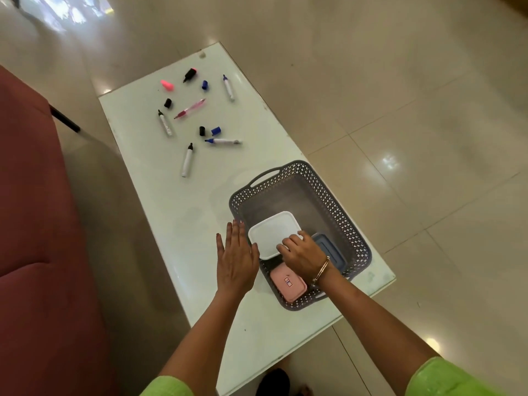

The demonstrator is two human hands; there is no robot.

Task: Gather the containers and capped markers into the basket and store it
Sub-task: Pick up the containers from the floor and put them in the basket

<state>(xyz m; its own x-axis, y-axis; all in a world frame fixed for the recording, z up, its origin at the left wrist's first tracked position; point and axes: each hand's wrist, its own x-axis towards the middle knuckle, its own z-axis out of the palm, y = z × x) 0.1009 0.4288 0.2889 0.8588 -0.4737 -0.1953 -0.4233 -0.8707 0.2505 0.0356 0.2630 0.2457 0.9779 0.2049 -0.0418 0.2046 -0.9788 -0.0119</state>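
Grips the white container by its near edge with the right hand, fingers curled over the lid, inside the grey basket. Pink container at the basket's near end, blue container near its right wall. Holds the left hand flat, fingers straight and close together, just beside the basket's left rim; contact with it unclear. Basket on the near right corner of the counter. At the far end, well apart: uncapped markers, loose black and blue caps, a pink pen, a highlighter with its pink cap off. Maroon sofa on the left.
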